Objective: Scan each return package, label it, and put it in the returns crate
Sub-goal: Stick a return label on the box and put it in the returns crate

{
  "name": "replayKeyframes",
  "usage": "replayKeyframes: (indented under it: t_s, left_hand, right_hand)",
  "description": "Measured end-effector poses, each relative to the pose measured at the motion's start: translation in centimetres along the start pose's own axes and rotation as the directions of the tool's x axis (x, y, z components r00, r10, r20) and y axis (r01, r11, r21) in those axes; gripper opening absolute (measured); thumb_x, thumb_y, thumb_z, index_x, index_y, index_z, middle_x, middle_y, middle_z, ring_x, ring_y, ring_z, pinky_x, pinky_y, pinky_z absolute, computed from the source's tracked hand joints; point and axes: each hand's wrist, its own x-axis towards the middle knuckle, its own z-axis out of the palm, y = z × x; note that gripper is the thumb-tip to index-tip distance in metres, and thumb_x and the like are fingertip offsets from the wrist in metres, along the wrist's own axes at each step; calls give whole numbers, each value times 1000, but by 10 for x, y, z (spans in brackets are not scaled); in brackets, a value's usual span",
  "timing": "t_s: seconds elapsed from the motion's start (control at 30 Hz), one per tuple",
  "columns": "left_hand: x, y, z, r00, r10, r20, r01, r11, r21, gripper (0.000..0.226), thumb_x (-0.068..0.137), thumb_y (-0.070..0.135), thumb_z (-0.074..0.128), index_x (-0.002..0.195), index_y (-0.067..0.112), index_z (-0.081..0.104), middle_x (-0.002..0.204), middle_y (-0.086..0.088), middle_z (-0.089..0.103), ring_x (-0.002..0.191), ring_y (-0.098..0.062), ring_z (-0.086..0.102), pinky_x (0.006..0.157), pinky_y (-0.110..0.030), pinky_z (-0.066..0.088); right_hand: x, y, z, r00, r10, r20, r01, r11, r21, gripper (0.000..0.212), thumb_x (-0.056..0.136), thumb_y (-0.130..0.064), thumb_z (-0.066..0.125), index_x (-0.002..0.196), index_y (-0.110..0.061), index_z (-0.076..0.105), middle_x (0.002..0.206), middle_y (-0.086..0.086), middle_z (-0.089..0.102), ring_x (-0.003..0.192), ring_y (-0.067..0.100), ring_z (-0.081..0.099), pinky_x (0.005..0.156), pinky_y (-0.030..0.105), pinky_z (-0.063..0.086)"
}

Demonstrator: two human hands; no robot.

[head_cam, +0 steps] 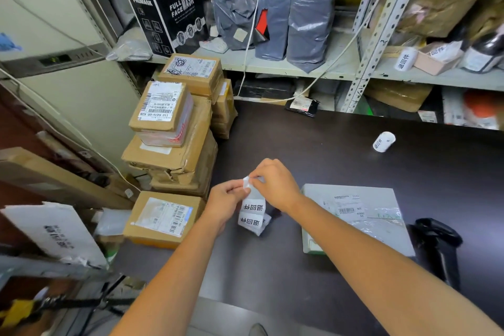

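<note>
Pinching the label strip (252,211) in left grip (227,200) and right grip (275,184), we risk tearing or creasing it if peeled hastily; the grey package (354,215) lies nearby on the counter (300,145).

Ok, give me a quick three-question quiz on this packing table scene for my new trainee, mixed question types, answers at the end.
1. True or false: the scanner lies on the table, in neither hand.
2. Both the left hand and right hand pinch: A) a label strip B) scissors C) a marker?
3. Fill in: the white package lies to the ____ of the hands.
Key: 1 true; 2 A; 3 right.
</note>
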Motion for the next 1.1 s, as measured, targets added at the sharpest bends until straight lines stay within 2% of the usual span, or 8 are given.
replayKeyframes:
  t_s: [0.17, 0.37, 0.57, 0.73, 0.8, 0.9, 1.0, 1.1]
  left_hand:
    - [4, -14, 13, 996, 36, 79, -55, 968, 247, 19, 86, 5, 68, 95, 20, 74, 90, -5, 76, 82, -17, 70, 82, -34, 55]
    - [4, -26, 17, 992, 24, 126, -76, 901, 426, 19, 85, 4, 69, 100, 16, 74, 80, 2, 71, 71, -7, 63, 73, -22, 49]
    - [2, -29, 9, 996, 57, 67, -82, 871, 485, 28, 85, 0, 63, 87, 27, 71, 77, 3, 67, 71, -10, 59, 71, -23, 47]
    - [4, -34, 5, 1000, 12, -15, -3, 855, 519, 37, 86, -6, 51, 86, 27, 68, 75, -3, 65, 69, -22, 60, 72, -41, 58]
    - [3, -33, 11, 999, 33, -30, -12, 845, 534, 33, 87, 0, 55, 86, 31, 68, 76, -1, 66, 69, -20, 61, 78, -46, 59]
    - [0, -16, 35, 992, 125, 6, -106, 818, 565, 21, 87, 14, 62, 84, 33, 71, 83, 8, 71, 79, -12, 65, 84, -33, 55]
    - [-5, -1, 65, 989, 112, 93, -145, 822, 551, 9, 84, 29, 66, 83, 26, 74, 81, 7, 73, 79, -11, 66, 79, -29, 53]
    - [-6, -5, 78, 986, 139, 97, -169, 740, 652, 20, 83, 42, 70, 96, 27, 71, 91, 10, 70, 89, -7, 64, 73, -18, 47]
  right_hand:
    - [-16, 19, -4, 983, 112, 143, -116, 993, 21, 15, 91, -32, 66, 101, -25, 74, 101, -4, 67, 95, 16, 60, 81, 30, 48]
    - [-25, 31, 2, 944, 191, 269, -199, 980, 4, 14, 91, -25, 61, 95, -28, 74, 93, -4, 73, 90, 21, 66, 81, 39, 55]
    - [-30, 43, -6, 941, 310, 134, -332, 921, 204, 19, 90, -15, 60, 108, -23, 60, 96, -3, 65, 86, 19, 60, 78, 29, 49]
    - [-38, 59, -32, 905, 424, -14, -399, 862, 311, 26, 86, 0, 50, 104, -17, 59, 97, -2, 59, 88, 18, 56, 76, 25, 42]
    - [-39, 66, -46, 886, 462, -24, -435, 850, 297, 24, 86, -2, 51, 102, -19, 59, 85, -7, 59, 85, 19, 57, 76, 27, 46]
    - [-43, 68, -56, 899, 439, 0, -430, 881, 199, 20, 83, -7, 51, 89, -22, 63, 74, -11, 60, 77, 17, 58, 70, 25, 46]
    - [-45, 58, -51, 927, 371, 60, -376, 917, 131, 21, 79, -9, 50, 80, -22, 65, 73, -7, 65, 77, 18, 61, 70, 25, 48]
    - [-44, 53, -43, 945, 312, 96, -324, 935, 144, 19, 82, -9, 55, 81, -25, 66, 74, -7, 66, 79, 15, 64, 75, 24, 50]
